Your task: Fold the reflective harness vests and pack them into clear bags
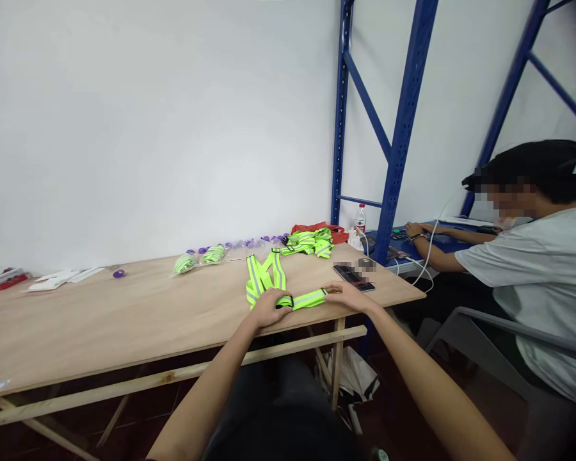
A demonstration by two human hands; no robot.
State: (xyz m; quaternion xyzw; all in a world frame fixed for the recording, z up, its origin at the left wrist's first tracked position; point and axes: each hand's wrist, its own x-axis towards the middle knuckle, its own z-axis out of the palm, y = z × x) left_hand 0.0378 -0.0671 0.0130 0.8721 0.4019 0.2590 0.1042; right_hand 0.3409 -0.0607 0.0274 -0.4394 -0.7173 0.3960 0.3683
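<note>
A neon-yellow strap harness with grey reflective stripes (281,271) lies on the wooden table near its front edge. Its crossed straps point toward the wall, and one belt section stretches to the right. My left hand (270,308) is curled over the harness beside a black buckle. At the right end of the belt, my right hand (346,296) has its fingers closed around the strap's tip, near another black fitting.
Packed yellow bundles (214,255) lie toward the wall, near several purple items. Loose yellow straps (312,241) rest by a red bag (338,232). A phone-like black object (354,277) and a bottle (360,219) are at right. A person (547,256) sits beyond the blue rack (406,115).
</note>
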